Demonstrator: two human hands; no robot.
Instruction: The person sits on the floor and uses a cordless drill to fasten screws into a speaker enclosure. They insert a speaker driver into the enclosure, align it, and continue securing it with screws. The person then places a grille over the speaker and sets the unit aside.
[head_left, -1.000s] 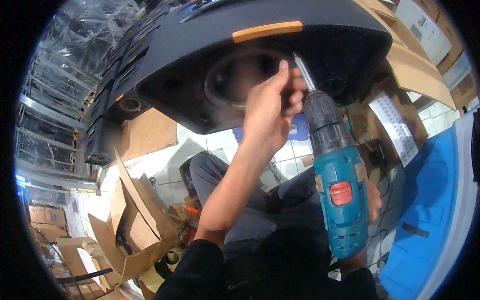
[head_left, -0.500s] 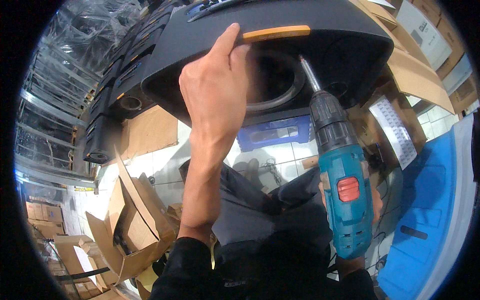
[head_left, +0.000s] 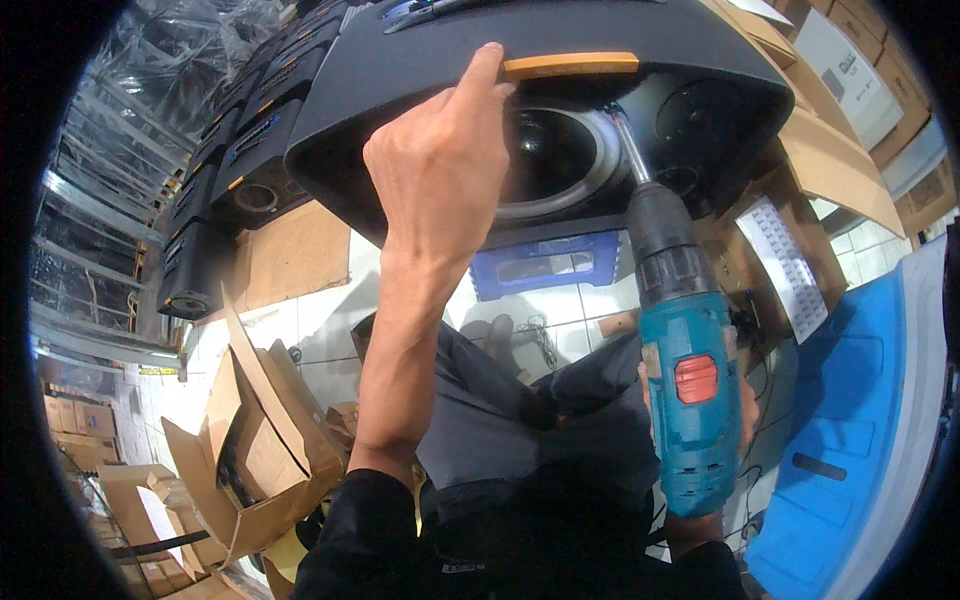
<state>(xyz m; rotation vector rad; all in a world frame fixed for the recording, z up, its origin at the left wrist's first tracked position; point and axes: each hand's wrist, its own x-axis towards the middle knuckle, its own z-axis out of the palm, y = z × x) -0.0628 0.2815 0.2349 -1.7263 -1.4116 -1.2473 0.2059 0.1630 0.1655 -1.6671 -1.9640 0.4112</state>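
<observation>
A large black speaker cabinet [head_left: 400,95] fills the upper middle, with an orange strip [head_left: 570,65] along its near edge. Below that edge, a round woofer [head_left: 550,155] with a grey rim sits in its face. My left hand [head_left: 440,160] grips the cabinet's edge at the strip's left end, index finger straight and the other fingers curled, mostly hidden. In my right hand [head_left: 745,415] is a teal and black cordless drill [head_left: 690,370], which covers most of the fingers. Its long bit reaches the woofer's upper right rim, where light shines.
More black speakers [head_left: 255,150] stand in rows at the left. Opened cardboard boxes [head_left: 270,430] lie at the lower left. A blue step stool [head_left: 545,265] stands under the cabinet, and a blue plastic panel [head_left: 840,420] is at the right. Cables run along the tiled floor beside the panel.
The drill's light has come on and brightens the woofer and the cabinet face. The bit's tip has shifted slightly right and up. My left hand keeps its place at the edge.
</observation>
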